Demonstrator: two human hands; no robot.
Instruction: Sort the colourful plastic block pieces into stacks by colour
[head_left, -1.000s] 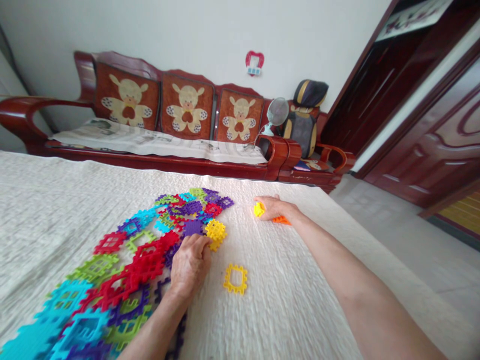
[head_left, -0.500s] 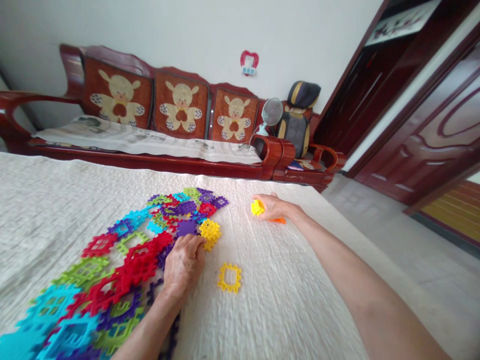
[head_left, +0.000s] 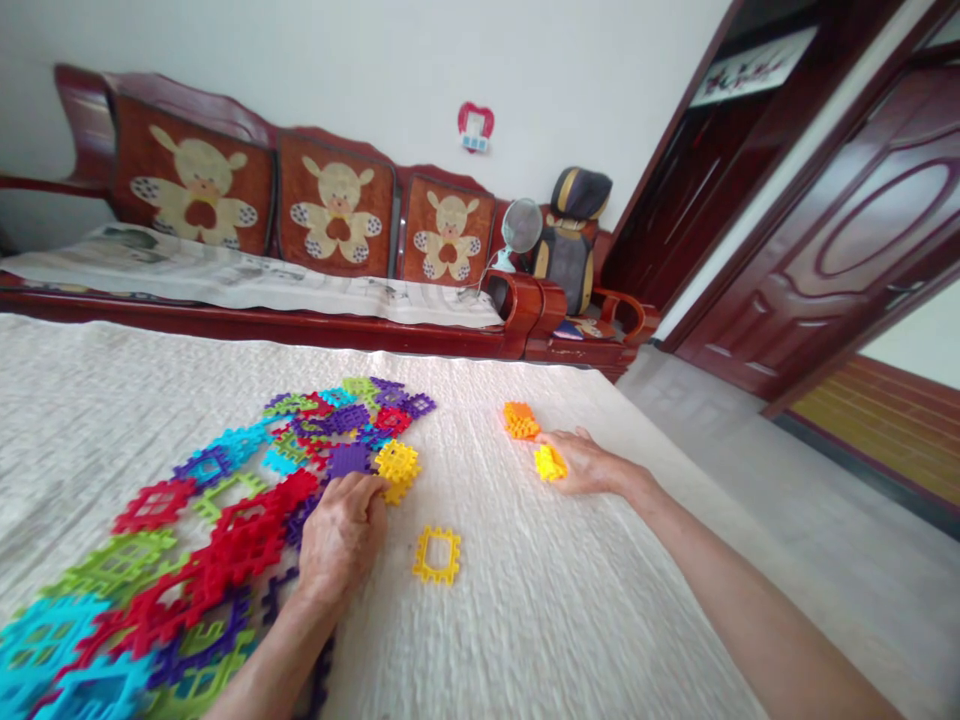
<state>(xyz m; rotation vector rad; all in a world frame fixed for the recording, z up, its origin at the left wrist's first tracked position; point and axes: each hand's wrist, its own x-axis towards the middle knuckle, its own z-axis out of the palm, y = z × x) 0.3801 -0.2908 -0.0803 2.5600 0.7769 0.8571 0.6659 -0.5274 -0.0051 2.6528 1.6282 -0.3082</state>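
Note:
My left hand (head_left: pixel 343 528) is closed at the edge of the heap, its fingertips gripping the near edge of some yellow interlocking tiles (head_left: pixel 397 462). Directly beyond those fingers is a purple tile (head_left: pixel 349 460). Over on the right, my right hand (head_left: pixel 589 464) is wrapped round a small stack of yellow interlocking tiles (head_left: pixel 550 463), low over the cloth. An orange tile stack (head_left: pixel 520 420) sits just beyond its fingers. Between the two hands, nearer to me, one yellow frame-shaped tile (head_left: pixel 437 555) lies flat by itself.
A long heap of red (head_left: pixel 247 535), blue (head_left: pixel 56 635), green and purple tiles covers the left of the cream-clothed table (head_left: pixel 510 620). Behind the table stand a wooden sofa (head_left: pixel 360 335) with bear cushions and a small fan (head_left: pixel 521 226). A door (head_left: pixel 840 250) is at right.
My right hand has moved toward me and slightly right with the yellow tiles, uncovering the orange stack. The left hand stays at its yellow tiles. The whole view has shifted a little.

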